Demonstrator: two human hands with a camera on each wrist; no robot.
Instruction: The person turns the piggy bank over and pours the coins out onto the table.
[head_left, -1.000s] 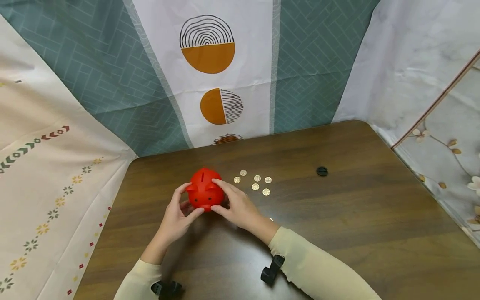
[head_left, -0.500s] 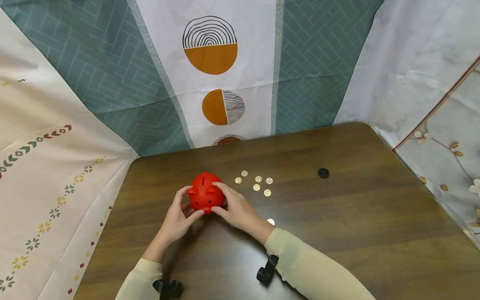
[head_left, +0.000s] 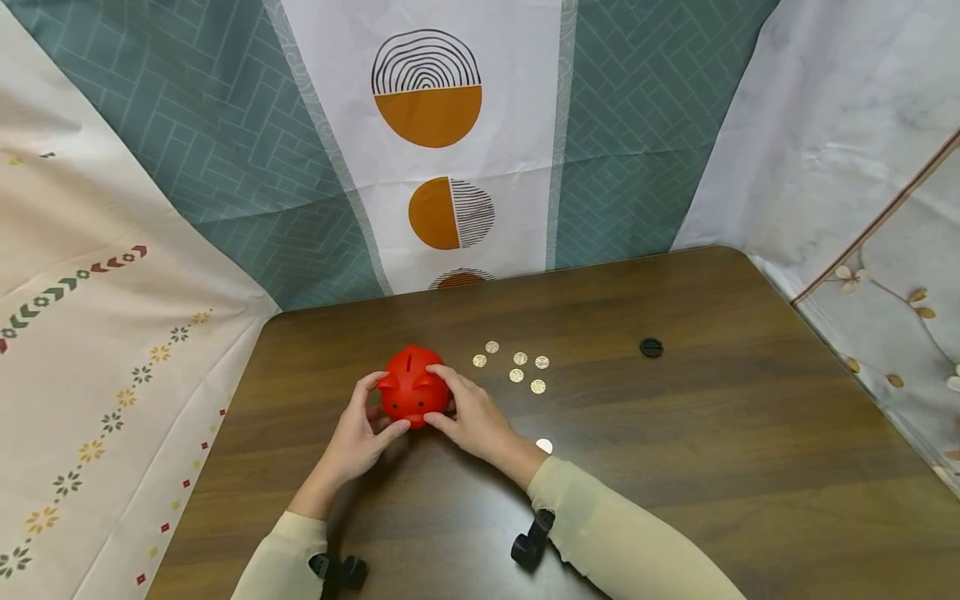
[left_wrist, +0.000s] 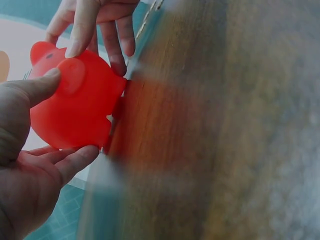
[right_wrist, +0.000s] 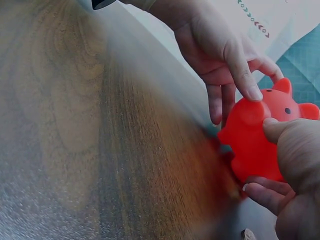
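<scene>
A red piggy bank [head_left: 408, 392] stands on the table's left half, its snout toward me and the slot on its back in sight. My left hand [head_left: 351, 442] holds it from the left, thumb beside the snout and fingers along its flank. From the other side my right hand [head_left: 480, 425] grips it, with the thumb at the snout and a fingertip by the ear. Both thumbs meet the face of the piggy bank [left_wrist: 82, 100] in the left wrist view. In the right wrist view, the feet of the piggy bank [right_wrist: 255, 145] are close over the wood.
Several gold coins [head_left: 520, 358] lie flat just right of the piggy bank. One bright coin [head_left: 544, 446] is beside my right wrist. A round black plug [head_left: 651, 347] lies farther right on the brown table [head_left: 712, 433]. Patterned cloths [head_left: 630, 125] hang behind the table.
Both hands keep their hold on the piggy bank, which stays in place. The coin beside my right wrist shows more fully. The head view has shifted slightly.
</scene>
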